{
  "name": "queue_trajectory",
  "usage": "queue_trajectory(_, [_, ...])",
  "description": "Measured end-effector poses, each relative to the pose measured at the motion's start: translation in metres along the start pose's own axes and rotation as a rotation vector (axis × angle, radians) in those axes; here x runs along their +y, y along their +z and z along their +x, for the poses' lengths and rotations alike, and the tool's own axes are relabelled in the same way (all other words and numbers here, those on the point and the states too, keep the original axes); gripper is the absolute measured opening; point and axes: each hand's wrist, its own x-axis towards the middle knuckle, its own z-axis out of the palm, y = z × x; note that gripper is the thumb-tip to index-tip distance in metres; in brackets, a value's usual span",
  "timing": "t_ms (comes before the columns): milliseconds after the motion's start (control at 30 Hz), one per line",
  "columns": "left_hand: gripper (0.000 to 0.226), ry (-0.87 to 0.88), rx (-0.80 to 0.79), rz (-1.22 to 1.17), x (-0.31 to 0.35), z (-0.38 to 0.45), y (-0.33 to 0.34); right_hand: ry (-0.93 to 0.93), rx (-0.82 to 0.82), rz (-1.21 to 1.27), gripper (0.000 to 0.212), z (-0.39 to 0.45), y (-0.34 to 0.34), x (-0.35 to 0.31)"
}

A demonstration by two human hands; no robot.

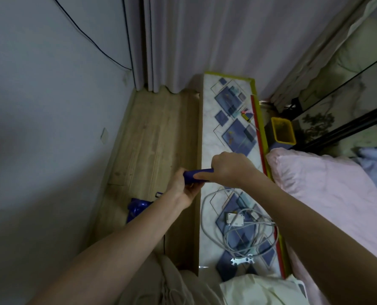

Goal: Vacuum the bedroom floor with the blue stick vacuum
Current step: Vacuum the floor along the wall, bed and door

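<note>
The blue stick vacuum's handle [195, 175] lies across the middle of the view, held at both ends. My left hand [184, 187] grips its left end from below. My right hand [229, 168] grips its right end from above, fingers curled round it. Lower down, part of the vacuum's blue body [137, 207] shows beside my left forearm over the wooden floor [152, 137]. My arm hides the stick between handle and body.
A long narrow cabinet [214, 106] with a blue-diamond patterned top runs beside the floor strip, bearing a coiled grey cable [238, 234], a white adapter [235, 219] and a metal wrench [241, 261]. A pink-covered bed [328, 194] lies right, curtains [183, 40] behind, a yellow bin [283, 129].
</note>
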Motion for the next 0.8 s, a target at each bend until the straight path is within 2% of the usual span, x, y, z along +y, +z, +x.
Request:
queue_trajectory(233, [0.014,0.034,0.056,0.014,-0.001,0.017,-0.008,0.007,0.045,0.019,0.069,-0.005,0.002,-0.013])
queue_trajectory(367, [0.025,0.096,0.096,-0.033,0.010,0.028,-0.018,-0.021,0.062,0.028,0.067,0.006,-0.005,-0.025])
queue_trajectory(500, [0.018,0.144,0.129,-0.078,0.024,0.027,-0.025,-0.039,0.086,0.031,0.070,0.023,-0.006,-0.037])
queue_trajectory(600, [0.021,0.182,0.151,-0.109,0.035,0.026,-0.035,-0.062,0.090,0.029,0.069,0.035,-0.007,-0.050])
queue_trajectory(800, [0.020,0.187,0.162,-0.044,0.051,0.024,-0.053,-0.060,0.063,0.117,0.067,0.049,0.006,-0.066])
